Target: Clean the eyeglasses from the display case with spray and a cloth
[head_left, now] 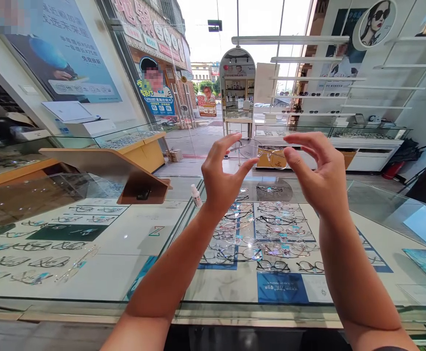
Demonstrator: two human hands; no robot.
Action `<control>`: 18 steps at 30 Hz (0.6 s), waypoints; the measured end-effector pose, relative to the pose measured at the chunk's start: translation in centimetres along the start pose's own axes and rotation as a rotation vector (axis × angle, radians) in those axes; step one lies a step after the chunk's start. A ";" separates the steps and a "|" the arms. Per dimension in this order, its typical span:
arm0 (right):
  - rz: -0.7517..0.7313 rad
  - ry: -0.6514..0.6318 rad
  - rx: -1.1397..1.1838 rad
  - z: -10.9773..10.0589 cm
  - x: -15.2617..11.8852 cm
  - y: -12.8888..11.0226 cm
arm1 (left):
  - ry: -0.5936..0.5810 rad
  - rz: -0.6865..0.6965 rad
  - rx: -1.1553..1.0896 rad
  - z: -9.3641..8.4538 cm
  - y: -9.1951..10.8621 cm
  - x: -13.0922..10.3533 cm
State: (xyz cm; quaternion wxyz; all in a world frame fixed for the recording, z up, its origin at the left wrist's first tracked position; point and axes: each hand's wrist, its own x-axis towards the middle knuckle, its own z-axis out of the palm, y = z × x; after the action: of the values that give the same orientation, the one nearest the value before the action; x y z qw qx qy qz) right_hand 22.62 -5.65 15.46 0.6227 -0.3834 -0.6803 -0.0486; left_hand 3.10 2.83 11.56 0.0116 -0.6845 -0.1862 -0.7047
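Note:
Thin, clear-rimmed eyeglasses point(269, 154) are held up in the air above the glass counter, between my two hands. My left hand point(222, 173) grips their left side, its thumb below and fingertips above the rim. On the other side, my right hand point(318, 173) has its thumb and index finger close together at the right rim; the exact contact is hard to see through the transparent frame. Rows of eyeglasses point(273, 265) lie beneath my hands in the display. A small white bottle point(195, 196) stands left of my left wrist.
A wooden-backed stand point(125, 170) is on the counter at the left. More frames on a dark green mat point(70, 232) lie in the left display. Ahead are an arched mirror point(237, 87) and white wall shelves point(308, 59). A blue card point(282, 287) lies near the front edge.

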 end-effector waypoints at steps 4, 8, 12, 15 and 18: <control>-0.028 -0.115 -0.079 -0.2 0.2 0.2 | -0.065 0.108 0.038 -0.2 0.7 0.1; 0.013 -0.167 -0.087 -0.3 0.2 0.6 | -0.086 0.108 0.059 -0.1 1.1 0.0; 0.016 -0.179 -0.060 -0.3 0.3 0.9 | -0.103 0.061 0.009 0.0 1.3 -0.2; 0.025 -0.189 -0.024 -0.4 0.4 0.8 | -0.126 -0.002 -0.075 0.1 1.4 -0.2; 0.056 -0.225 0.039 -0.6 0.5 0.7 | -0.163 -0.061 -0.190 0.1 1.5 -0.1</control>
State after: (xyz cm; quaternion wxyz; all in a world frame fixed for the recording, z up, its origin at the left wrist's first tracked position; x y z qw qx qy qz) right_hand 23.54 -5.27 15.73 0.5508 -0.3930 -0.7359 0.0257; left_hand 3.62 1.48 11.79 -0.0899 -0.7315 -0.1394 -0.6613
